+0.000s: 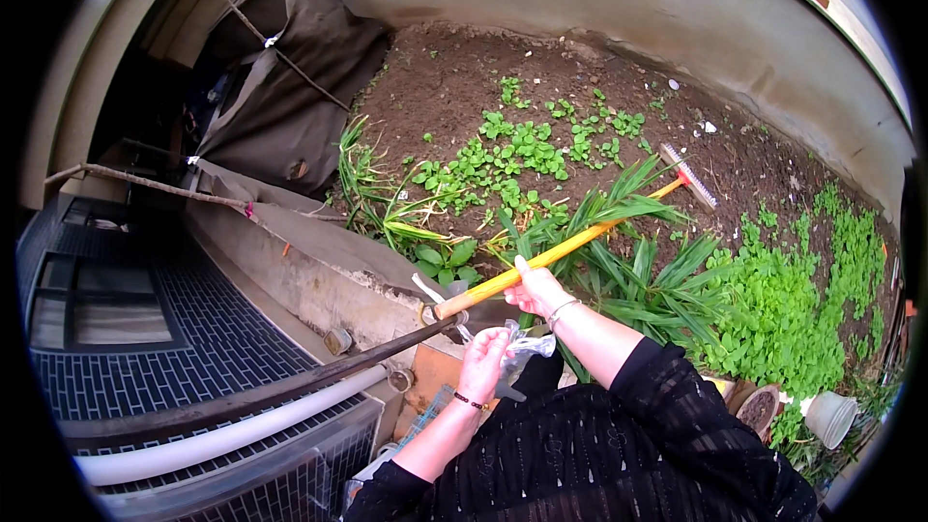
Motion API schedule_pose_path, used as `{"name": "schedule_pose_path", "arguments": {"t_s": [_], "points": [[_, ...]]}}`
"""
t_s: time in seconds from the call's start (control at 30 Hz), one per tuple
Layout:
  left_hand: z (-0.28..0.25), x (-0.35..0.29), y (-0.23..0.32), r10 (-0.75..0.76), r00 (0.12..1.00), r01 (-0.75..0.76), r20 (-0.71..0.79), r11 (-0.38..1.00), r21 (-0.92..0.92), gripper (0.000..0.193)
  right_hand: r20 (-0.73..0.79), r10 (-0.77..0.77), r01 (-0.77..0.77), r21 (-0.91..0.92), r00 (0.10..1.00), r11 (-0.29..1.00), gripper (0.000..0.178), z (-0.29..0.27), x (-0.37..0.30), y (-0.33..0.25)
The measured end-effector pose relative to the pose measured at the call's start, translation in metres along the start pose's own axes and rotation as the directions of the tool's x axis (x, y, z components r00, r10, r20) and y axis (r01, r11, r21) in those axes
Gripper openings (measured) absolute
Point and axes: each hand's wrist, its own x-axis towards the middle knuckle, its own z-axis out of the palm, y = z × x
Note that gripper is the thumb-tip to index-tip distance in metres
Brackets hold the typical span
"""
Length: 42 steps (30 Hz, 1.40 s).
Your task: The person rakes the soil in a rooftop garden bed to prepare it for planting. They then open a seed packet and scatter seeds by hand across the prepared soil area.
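Note:
My right hand (pixel 534 290) is closed around the yellow handle of a rake (pixel 556 253). The handle slants up to the right, over long-leaved green plants (pixel 652 280). Its red-socketed head with a row of pale teeth rests out over the soil. The butt end of the handle lies near the tip of a dark pole. Lower and to the left, my left hand (pixel 483 363) has its fingers pinched together at crumpled clear plastic (pixel 527 346), seemingly a thin bag. The plastic bunches between my two hands.
Brown soil (pixel 425 68) with leafy seedlings (pixel 512 150) fills the bed, bounded by a concrete wall (pixel 599 0). A dark pole (pixel 290 387) and white pipe (pixel 242 428) run along the left. Dark cloth (pixel 300 87) hangs from sticks. A pale pot (pixel 828 418) stands lower right.

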Motion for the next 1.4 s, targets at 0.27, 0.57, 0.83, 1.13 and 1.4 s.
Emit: {"name": "schedule_pose_path", "arguments": {"t_s": [0.27, 0.57, 0.83, 1.13, 1.4], "points": [[0.009, -0.017, 0.037, -0.073, 0.950, 0.237, 0.303, 0.801, -0.550, 0.024, -0.056, -0.574, 0.530, -0.321, 0.817, 0.785, 0.026, -0.052, -0.085, -0.005], [0.106, -0.038, 0.050, 0.133, 0.894, -0.030, 0.428, 0.971, -0.239, 0.033, 0.345, -0.789, 0.757, -0.615, 0.509, 0.219, 0.031, -0.068, -0.248, 0.003], [0.165, -0.056, 0.044, 0.320, 0.786, -0.333, 0.528, 0.940, -0.075, 0.036, 0.159, -0.929, 0.716, -0.684, 0.335, 0.141, 0.008, -0.121, -0.292, 0.015], [0.199, -0.059, 0.043, 0.547, 0.686, -0.702, 0.479, 0.670, 0.241, 0.008, 0.143, -0.962, 0.677, -0.735, 0.231, 0.053, 0.006, -0.143, -0.326, 0.019], [0.203, -0.067, 0.072, 0.252, 0.738, -0.438, 0.626, 0.884, 0.161, 0.015, -0.203, -0.867, 0.873, -0.085, 0.456, 0.479, 0.008, -0.191, -0.323, 0.010]]}}
